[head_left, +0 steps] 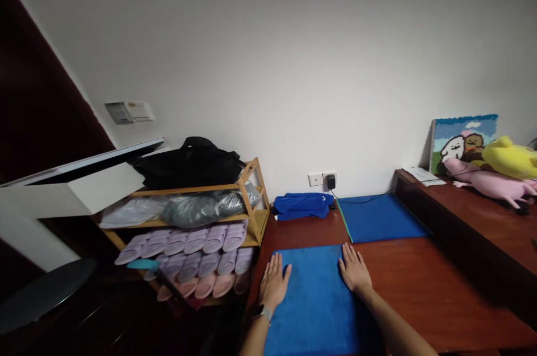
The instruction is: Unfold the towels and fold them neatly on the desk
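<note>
A blue cloth point(312, 300) lies spread flat on the reddish-brown wooden table, its near end running out of view at the bottom. My left hand point(274, 283), with a watch on the wrist, rests palm down on the cloth's left edge near the far corner. On the opposite edge, my right hand point(354, 269) lies flat with fingers stretched forward. Neither hand grasps anything. Behind them sits a bunched darker blue cloth point(302, 206) against the wall. To its right, another blue cloth point(381, 219) with a green left edge lies flat.
A wooden rack point(251, 207) at left holds several slippers point(216, 237), plastic-wrapped items and a black bag point(188, 165). A cable runs from a black plug point(331, 181) across the table. The raised surface at right bears papers point(423, 176), a pink plush toy point(486, 179), a yellow one and a picture.
</note>
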A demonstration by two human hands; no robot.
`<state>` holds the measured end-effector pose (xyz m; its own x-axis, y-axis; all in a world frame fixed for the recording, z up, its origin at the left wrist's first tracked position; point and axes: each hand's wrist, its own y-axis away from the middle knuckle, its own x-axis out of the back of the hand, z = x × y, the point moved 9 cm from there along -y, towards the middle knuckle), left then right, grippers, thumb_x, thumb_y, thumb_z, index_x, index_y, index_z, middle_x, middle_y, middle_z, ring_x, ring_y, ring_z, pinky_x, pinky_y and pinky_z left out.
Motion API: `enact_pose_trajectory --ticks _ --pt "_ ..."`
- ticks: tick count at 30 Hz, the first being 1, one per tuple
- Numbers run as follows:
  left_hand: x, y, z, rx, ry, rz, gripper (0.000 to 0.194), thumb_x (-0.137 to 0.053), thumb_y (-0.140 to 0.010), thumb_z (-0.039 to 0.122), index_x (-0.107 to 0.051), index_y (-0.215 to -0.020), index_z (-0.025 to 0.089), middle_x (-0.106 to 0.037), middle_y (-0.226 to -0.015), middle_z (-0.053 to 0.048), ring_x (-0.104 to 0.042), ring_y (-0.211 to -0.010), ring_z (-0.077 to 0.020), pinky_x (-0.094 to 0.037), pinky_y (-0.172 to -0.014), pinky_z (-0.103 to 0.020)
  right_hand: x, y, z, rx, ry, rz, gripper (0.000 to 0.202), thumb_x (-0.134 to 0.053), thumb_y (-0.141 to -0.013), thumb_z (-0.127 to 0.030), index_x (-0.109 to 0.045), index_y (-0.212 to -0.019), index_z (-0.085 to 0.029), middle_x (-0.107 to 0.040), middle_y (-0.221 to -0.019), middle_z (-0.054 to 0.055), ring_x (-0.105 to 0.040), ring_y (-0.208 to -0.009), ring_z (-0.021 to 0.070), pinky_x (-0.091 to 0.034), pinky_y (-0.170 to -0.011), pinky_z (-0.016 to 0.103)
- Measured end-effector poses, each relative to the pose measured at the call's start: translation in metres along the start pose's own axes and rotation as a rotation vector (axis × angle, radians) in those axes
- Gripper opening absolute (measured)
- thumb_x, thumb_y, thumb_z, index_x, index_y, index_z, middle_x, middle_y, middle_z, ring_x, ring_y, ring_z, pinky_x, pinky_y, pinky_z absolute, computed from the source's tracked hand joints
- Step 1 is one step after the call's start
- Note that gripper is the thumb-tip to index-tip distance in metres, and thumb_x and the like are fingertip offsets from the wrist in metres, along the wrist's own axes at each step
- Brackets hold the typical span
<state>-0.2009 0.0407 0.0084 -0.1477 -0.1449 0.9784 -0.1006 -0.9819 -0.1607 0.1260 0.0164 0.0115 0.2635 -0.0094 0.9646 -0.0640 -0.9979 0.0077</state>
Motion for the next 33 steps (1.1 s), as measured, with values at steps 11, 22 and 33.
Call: enact_pose_trajectory --ticks 11,22,33 --pt "-0.002 -0.001 0.002 -0.001 0.019 0.003 0.078 -0.019 -0.107 0.061 -0.034 -0.164 0.01 -0.03 -0.172 -0.016 -0.026 -0.161 -0.0282 -0.026 -0.13 -0.049 -0.003 -0.003 0.002 -0.002 -0.036 -0.006 0.071 -0.021 -0.104 -0.044 -0.029 -0.166 -0.009 -0.026 -0.174 0.01 -0.022 -0.162 0.0247 -0.017 -0.131 0.046" --pt "-0.002 -0.001 -0.002 0.014 -0.001 -0.014 0.078 -0.02 -0.107 0.059 -0.032 -0.164 0.008 -0.029 -0.172 -0.016 -0.025 -0.161 -0.0273 -0.027 -0.131 -0.048 0.031 -0.034 0.07 -0.135 0.096 0.158 0.062 -0.029 -0.104 -0.035 -0.041 -0.163 -0.02 -0.032 -0.174 0.009 -0.027 -0.16 0.0294 -0.019 -0.129 0.049" --pt "-0.005 -0.003 -0.029 0.009 -0.034 -0.03 0.076 -0.025 -0.105 0.058 -0.037 -0.163 0.011 -0.031 -0.172 -0.013 -0.028 -0.16 -0.0268 -0.027 -0.131 -0.048 0.007 0.002 0.076 -0.084 0.082 0.049 0.065 -0.031 -0.104 -0.051 -0.038 -0.164 -0.028 -0.032 -0.173 0.008 -0.024 -0.16 0.0359 -0.019 -0.127 0.059"
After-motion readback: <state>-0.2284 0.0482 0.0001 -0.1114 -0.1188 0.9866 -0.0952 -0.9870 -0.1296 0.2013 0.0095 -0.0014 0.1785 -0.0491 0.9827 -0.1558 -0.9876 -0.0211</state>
